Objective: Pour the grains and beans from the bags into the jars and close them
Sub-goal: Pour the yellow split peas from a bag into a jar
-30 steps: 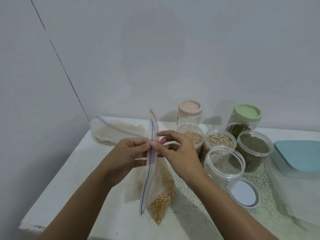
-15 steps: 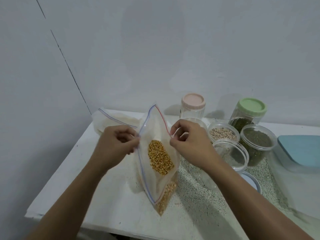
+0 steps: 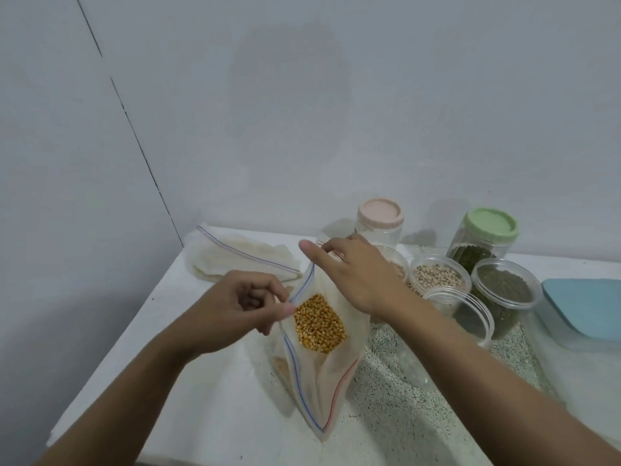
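Holding open the bag point(image 3: 332, 368) of yellow corn point(image 3: 319, 322) on the worktop point(image 3: 201, 398), the left hand point(image 3: 242, 307) pinches one side of its mouth and the right hand point(image 3: 356, 274) grips the other. No corn is poured yet (I think). Right of the bag stand an empty jar point(image 3: 467, 317) and open jars of beans point(image 3: 504, 290) that need lids, plus two closed jars point(image 3: 487, 230).

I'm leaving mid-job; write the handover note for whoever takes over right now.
Left hand pinches one lip of the corn bag; right hand holds the other lip. Bag open, corn inside. Empty jar stands open to its right.
Done: pale-bean jar, green-bean jar and tan-bean jar filled, unlidded; pink-lid jar and green-lid jar closed.
Left: pour corn, empty second bag, lid the open jars.
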`<state>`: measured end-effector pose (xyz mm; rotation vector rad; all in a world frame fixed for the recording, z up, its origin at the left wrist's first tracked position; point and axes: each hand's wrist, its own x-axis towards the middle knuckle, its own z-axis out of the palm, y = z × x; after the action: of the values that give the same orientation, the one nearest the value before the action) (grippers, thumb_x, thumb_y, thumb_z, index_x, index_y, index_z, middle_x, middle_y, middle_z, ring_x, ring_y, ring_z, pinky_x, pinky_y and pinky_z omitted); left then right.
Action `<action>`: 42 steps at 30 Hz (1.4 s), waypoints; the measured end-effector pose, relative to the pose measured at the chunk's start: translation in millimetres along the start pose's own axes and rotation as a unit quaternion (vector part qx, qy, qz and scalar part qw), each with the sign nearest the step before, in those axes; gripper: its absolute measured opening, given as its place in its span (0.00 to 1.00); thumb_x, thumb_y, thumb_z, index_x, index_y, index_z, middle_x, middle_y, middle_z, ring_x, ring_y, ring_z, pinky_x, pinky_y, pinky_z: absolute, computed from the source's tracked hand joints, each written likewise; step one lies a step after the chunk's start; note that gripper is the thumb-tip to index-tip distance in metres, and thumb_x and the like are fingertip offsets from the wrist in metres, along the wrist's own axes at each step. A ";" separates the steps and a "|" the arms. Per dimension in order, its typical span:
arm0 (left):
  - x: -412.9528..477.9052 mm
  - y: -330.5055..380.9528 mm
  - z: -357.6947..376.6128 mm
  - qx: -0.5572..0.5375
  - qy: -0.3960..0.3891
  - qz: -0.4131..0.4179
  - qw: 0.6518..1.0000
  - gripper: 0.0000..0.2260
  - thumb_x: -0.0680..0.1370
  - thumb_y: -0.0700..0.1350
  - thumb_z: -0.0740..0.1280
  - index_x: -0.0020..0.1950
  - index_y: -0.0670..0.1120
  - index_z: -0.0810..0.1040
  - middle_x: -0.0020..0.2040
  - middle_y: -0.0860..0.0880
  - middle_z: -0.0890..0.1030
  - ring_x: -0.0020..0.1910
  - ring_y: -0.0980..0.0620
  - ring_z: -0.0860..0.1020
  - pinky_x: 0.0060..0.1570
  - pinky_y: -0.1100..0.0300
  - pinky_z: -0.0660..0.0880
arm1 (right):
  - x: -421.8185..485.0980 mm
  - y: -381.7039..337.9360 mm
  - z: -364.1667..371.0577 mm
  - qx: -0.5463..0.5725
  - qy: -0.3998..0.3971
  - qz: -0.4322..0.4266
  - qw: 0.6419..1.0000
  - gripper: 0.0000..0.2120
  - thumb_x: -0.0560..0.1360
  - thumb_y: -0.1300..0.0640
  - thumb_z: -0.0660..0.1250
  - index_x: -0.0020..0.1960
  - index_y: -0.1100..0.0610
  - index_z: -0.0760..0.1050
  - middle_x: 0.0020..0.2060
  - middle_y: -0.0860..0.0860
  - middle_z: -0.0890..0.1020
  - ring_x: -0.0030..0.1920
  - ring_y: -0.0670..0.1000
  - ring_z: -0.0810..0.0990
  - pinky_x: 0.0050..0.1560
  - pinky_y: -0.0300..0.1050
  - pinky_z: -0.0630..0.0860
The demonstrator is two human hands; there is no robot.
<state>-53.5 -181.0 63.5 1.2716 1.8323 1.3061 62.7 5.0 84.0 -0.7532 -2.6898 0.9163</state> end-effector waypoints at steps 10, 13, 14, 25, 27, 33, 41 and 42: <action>42.8 -53.9 -17.9 -0.060 0.059 -0.069 0.994 0.19 0.84 0.54 0.60 0.47 0.44 0.84 0.44 0.41 0.83 0.45 0.47 0.83 0.48 0.57 0.81 | 24.8 -18.4 21.7 0.006 0.101 0.016 0.995 0.25 0.74 0.40 0.69 0.42 0.64 0.82 0.38 0.57 0.85 0.35 0.55 0.82 0.37 0.48 0.81; 60.2 -79.0 -15.3 -0.010 0.050 -0.094 0.994 0.09 0.85 0.43 0.63 0.55 0.46 0.83 0.50 0.49 0.86 0.50 0.52 0.84 0.51 0.56 0.81 | 30.3 -13.6 25.2 0.038 0.103 0.022 0.994 0.13 0.73 0.54 0.67 0.37 0.64 0.76 0.33 0.60 0.80 0.28 0.52 0.70 0.32 0.44 0.68; 64.1 -84.6 -14.2 -0.008 0.041 -0.096 0.995 0.08 0.84 0.41 0.63 0.57 0.47 0.83 0.51 0.51 0.86 0.51 0.54 0.84 0.52 0.57 0.81 | 30.9 -12.1 26.3 0.051 0.106 0.022 0.993 0.12 0.73 0.56 0.66 0.36 0.64 0.75 0.33 0.60 0.80 0.28 0.51 0.69 0.32 0.44 0.68; 87.8 -96.2 -12.1 0.086 -0.072 -0.041 0.993 0.16 0.85 0.42 0.61 0.66 0.61 0.76 0.54 0.66 0.81 0.54 0.61 0.79 0.46 0.65 0.77 | 24.1 -6.7 22.3 0.227 0.120 -0.093 0.962 0.11 0.75 0.57 0.76 0.39 0.62 0.78 0.36 0.57 0.79 0.40 0.55 0.77 0.40 0.42 0.71; 88.5 -95.5 -16.0 0.100 -0.067 -0.034 0.992 0.14 0.84 0.42 0.62 0.66 0.56 0.78 0.54 0.62 0.83 0.50 0.62 0.80 0.44 0.68 0.75 | 23.1 -10.2 17.8 0.246 0.114 -0.100 0.957 0.10 0.75 0.59 0.75 0.39 0.62 0.79 0.36 0.57 0.79 0.39 0.52 0.77 0.41 0.40 0.73; 76.2 -83.0 -29.7 0.087 -0.006 0.006 0.996 0.07 0.83 0.41 0.65 0.48 0.44 0.82 0.41 0.57 0.81 0.41 0.61 0.77 0.43 0.71 0.71 | 23.6 -16.6 4.2 0.282 0.118 -0.111 0.945 0.11 0.75 0.61 0.75 0.36 0.60 0.78 0.31 0.49 0.76 0.35 0.48 0.75 0.40 0.47 0.74; 39.9 -56.5 -53.6 0.078 0.056 0.033 0.995 0.09 0.83 0.47 0.66 0.45 0.53 0.83 0.45 0.51 0.83 0.47 0.53 0.80 0.52 0.56 0.73 | 19.4 -35.3 -11.6 0.337 0.118 -0.129 0.925 0.11 0.73 0.58 0.75 0.37 0.63 0.78 0.32 0.53 0.77 0.35 0.51 0.76 0.39 0.51 0.75; 35.9 -49.8 -57.3 0.084 0.065 0.039 0.994 0.09 0.83 0.49 0.65 0.45 0.53 0.83 0.44 0.50 0.83 0.46 0.52 0.80 0.51 0.56 0.73 | 18.8 -39.2 -15.8 0.350 0.115 -0.130 0.920 0.11 0.74 0.60 0.75 0.37 0.63 0.77 0.32 0.54 0.77 0.35 0.50 0.77 0.38 0.48 0.76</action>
<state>-134.5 -175.4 42.2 1.3870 2.0371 1.3272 36.3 -3.5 121.1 -0.3063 -1.9669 1.4729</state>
